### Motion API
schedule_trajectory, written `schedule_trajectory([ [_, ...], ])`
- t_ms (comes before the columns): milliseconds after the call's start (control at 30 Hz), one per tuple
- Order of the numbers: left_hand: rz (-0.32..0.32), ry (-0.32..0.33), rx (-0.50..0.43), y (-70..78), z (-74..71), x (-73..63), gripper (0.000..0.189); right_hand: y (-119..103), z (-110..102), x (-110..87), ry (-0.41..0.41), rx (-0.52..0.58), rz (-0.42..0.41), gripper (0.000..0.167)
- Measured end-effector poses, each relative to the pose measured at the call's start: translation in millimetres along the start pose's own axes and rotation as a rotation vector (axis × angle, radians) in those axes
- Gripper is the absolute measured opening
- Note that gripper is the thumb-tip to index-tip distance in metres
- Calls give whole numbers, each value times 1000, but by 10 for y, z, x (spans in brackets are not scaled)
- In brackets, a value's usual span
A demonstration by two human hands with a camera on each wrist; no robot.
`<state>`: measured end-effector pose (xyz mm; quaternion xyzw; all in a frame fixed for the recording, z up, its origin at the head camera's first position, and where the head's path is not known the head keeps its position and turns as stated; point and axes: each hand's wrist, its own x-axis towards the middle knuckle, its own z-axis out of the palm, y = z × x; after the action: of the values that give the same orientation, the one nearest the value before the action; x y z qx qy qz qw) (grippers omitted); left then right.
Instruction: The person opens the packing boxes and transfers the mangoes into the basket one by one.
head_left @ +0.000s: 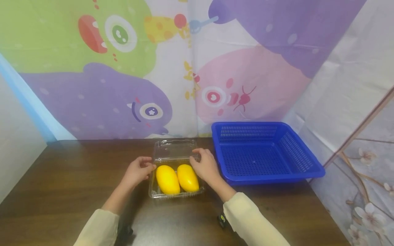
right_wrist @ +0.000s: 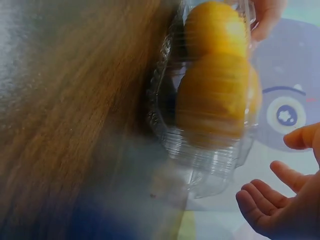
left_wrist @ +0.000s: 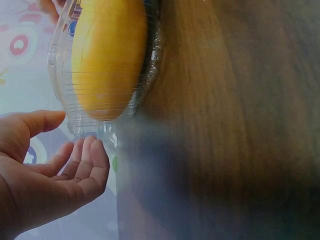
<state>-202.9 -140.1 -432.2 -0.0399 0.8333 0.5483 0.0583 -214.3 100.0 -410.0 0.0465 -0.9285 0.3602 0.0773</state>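
Note:
Two yellow mangoes, one on the left (head_left: 167, 180) and one on the right (head_left: 188, 178), lie side by side in a clear plastic clamshell box (head_left: 153, 195). Its lid (head_left: 173, 150) is folded back toward the wall. My left hand (head_left: 138, 171) is at the box's left side near the hinge; in the left wrist view its thumb and loosely bent fingers (left_wrist: 100, 160) reach the edge without a visible pinch. Beside the right rear corner is my right hand (head_left: 207, 166). The right wrist view has its fingers (right_wrist: 260, 200) spread and apart from the box.
A blue perforated plastic basket (head_left: 267, 179) stands to the right, close to my right hand. Everything sits on a dark wooden table (head_left: 77, 177), with a cartoon-printed cloth (head_left: 181, 112) hanging behind it. A floral panel (head_left: 363, 164) borders the right side.

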Motion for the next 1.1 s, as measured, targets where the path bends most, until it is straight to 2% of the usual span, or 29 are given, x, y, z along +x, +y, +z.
schedule_trajectory([
  [367,-2,-21,-3,-25,16,-84,48,-61,-71,-227,-173,-35,-87,40],
  [567,-9,-19,-22,-40,52,-83,48,-62,-32,-267,-211,-71,-130,44],
  [767,-22,-1,-44,-50,77,-81,47,-94,5,-276,-266,-162,-121,52],
  [1100,-33,-8,-77,-56,84,-74,47,-101,92,-287,-260,-337,-166,64],
])
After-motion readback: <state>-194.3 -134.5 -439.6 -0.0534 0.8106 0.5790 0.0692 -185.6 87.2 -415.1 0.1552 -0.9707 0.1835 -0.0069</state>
